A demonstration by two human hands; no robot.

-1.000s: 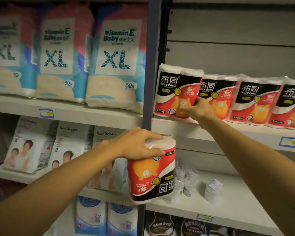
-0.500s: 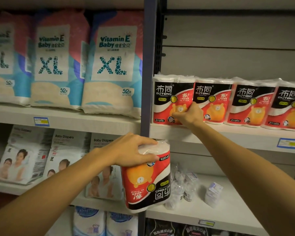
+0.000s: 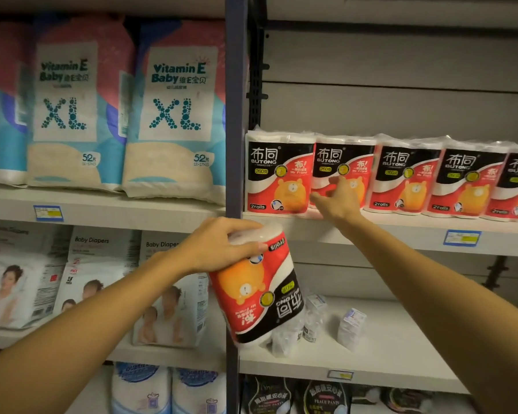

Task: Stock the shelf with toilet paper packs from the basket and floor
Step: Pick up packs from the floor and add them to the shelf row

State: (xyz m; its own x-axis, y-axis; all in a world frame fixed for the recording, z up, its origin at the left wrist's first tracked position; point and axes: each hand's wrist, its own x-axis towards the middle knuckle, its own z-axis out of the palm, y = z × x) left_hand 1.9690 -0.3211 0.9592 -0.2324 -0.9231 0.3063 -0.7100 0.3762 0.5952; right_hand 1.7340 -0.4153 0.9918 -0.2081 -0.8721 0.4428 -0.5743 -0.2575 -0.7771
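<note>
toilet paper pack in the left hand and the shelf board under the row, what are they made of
Toilet paper pack: soft rolls in thin glossy plastic film, judging by its sheen and wrinkles at the top. Shelf board: looks like painted metal, smooth matte light grey, though that is uncertain.

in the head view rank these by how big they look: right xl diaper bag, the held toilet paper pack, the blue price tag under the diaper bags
1. right XL diaper bag
2. held toilet paper pack, though it is nearer the camera, which enlarges it
3. blue price tag
</note>
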